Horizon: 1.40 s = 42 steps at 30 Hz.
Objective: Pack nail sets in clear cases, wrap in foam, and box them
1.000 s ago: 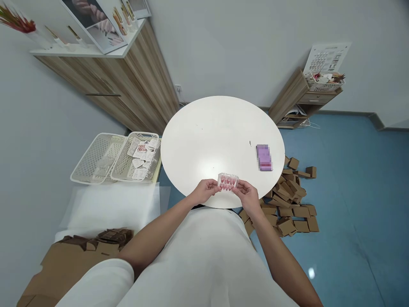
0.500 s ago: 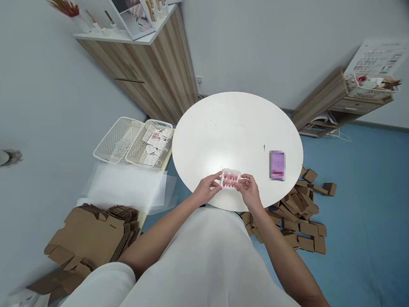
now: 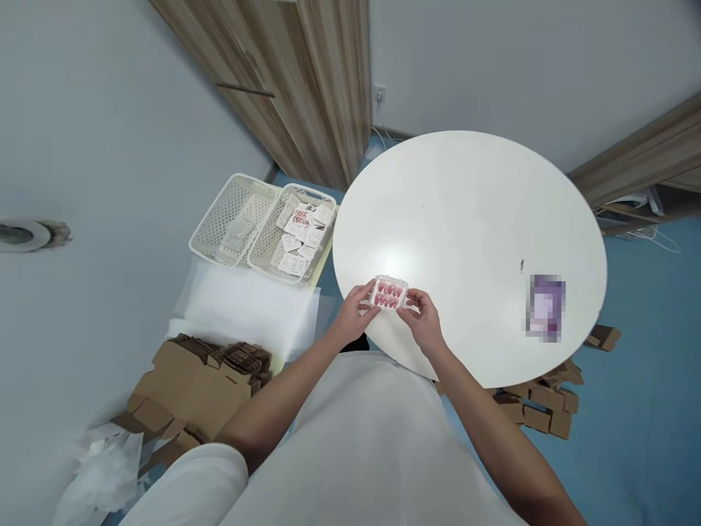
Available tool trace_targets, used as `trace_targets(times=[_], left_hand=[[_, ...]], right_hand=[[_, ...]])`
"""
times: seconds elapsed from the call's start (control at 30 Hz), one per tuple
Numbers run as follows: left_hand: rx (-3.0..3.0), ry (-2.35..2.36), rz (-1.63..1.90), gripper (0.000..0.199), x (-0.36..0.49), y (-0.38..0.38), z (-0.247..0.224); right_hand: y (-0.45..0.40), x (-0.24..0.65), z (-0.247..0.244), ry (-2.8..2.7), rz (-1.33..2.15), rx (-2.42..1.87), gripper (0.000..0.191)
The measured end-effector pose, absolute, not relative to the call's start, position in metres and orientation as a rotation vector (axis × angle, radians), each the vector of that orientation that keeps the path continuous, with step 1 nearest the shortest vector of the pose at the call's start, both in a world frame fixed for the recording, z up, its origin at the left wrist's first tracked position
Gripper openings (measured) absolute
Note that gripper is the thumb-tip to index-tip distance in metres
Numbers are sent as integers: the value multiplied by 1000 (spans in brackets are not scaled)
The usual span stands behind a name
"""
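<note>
A small clear case [image 3: 389, 293] with two rows of red-pink nail-shaped pieces is held level over the near left edge of the round white table [image 3: 471, 219]. My left hand [image 3: 355, 314] grips its left side between thumb and fingers. On the right side, my right hand [image 3: 423, 318] holds it the same way, thumb at the lower corner. A blurred purple item [image 3: 545, 307] lies on the table at the right.
Left of the table stand two white mesh baskets, one [image 3: 293, 234] with printed cards, the other [image 3: 233, 219] with clear packages. Flattened cardboard [image 3: 191, 387] lies below them. Small brown boxes [image 3: 539, 409] lie on the floor at right.
The view has turned left, so the table and purple item appear farther right and the baskets nearer the centre. Both hands still hold the case, now closer to the table's left edge.
</note>
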<state>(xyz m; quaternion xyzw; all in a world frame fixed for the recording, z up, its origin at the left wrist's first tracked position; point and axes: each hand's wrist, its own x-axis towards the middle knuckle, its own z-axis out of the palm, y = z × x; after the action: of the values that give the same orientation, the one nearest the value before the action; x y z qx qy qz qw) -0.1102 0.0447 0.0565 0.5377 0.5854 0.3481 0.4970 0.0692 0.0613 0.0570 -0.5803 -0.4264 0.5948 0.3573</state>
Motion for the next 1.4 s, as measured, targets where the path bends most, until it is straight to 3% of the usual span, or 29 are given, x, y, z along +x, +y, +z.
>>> trace_targets(times=[0.47, 0.77, 1.4], left_hand=[[1088, 1654, 619, 55, -201, 126, 1], [1038, 1665, 655, 57, -200, 144, -9], [1050, 1631, 764, 72, -202, 136, -24]], right_hand=[[141, -44, 8, -894, 1719, -1637, 49], [165, -60, 4, -967, 1679, -1718, 61], [172, -54, -2, -786, 1671, -1720, 53]])
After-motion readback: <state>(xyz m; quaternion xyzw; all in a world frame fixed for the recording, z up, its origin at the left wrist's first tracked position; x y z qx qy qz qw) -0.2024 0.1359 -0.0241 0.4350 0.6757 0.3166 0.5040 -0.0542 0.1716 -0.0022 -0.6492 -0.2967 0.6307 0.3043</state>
